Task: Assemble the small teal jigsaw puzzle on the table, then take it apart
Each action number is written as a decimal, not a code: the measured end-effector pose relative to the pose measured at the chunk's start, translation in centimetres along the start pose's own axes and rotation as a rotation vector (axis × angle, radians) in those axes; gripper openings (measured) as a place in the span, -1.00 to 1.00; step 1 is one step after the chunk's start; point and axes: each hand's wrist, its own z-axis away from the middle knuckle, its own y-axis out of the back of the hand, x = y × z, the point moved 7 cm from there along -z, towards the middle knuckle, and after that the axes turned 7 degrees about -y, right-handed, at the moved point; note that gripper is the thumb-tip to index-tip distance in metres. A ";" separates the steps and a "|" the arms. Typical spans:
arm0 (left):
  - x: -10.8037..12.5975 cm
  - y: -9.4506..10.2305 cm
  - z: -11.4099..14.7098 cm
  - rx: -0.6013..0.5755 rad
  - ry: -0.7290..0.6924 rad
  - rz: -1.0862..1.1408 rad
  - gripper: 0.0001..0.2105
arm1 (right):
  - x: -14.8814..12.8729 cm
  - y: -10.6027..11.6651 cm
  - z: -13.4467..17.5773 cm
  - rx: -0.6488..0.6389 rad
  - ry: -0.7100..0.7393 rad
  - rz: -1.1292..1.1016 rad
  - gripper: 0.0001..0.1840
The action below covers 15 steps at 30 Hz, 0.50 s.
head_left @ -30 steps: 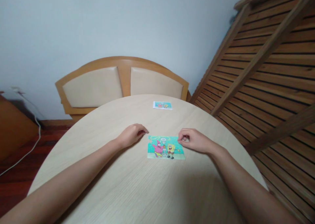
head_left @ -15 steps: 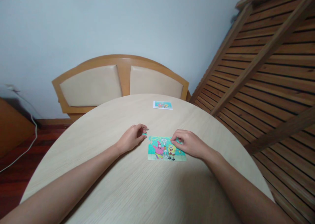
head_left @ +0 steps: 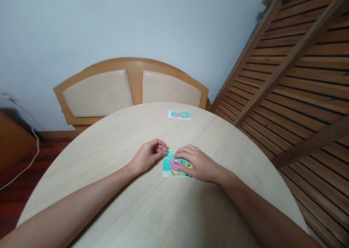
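Observation:
A jigsaw puzzle [head_left: 167, 168] with cartoon figures, a pink starfish and a yellow sponge on teal, lies flat on the round table [head_left: 131, 208]. At its upper left corner is my left hand [head_left: 148, 155], thumb and fingers pinched around a small teal puzzle piece mostly hidden by the fingertips. My right hand [head_left: 197, 162] reaches over the puzzle from the right, fingers stretched out and lying on or just above its middle. That hand covers the puzzle's right part, and I see nothing held in it.
Farther back on the table lies a small picture card [head_left: 180, 115] with a similar cartoon scene. Behind the table stands a wooden headboard [head_left: 137, 80] with cream panels against the wall. Wooden slats [head_left: 289, 73] lean at the right. A white cable [head_left: 36, 146] hangs at the left.
My right hand has moved left from the puzzle's upper right edge to over its middle, its pinched fingers now opened out. My left hand has shifted slightly right, up against the corner.

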 end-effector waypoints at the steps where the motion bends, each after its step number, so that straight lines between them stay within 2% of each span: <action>1: 0.0 -0.2 0.0 -0.008 0.004 0.016 -0.73 | -0.2 -0.1 0.0 -0.005 0.004 -0.006 -0.67; 15: 0.2 -0.6 0.2 -0.065 -0.012 -0.069 -0.74 | -0.5 -0.6 0.0 -0.007 0.019 -0.024 -0.69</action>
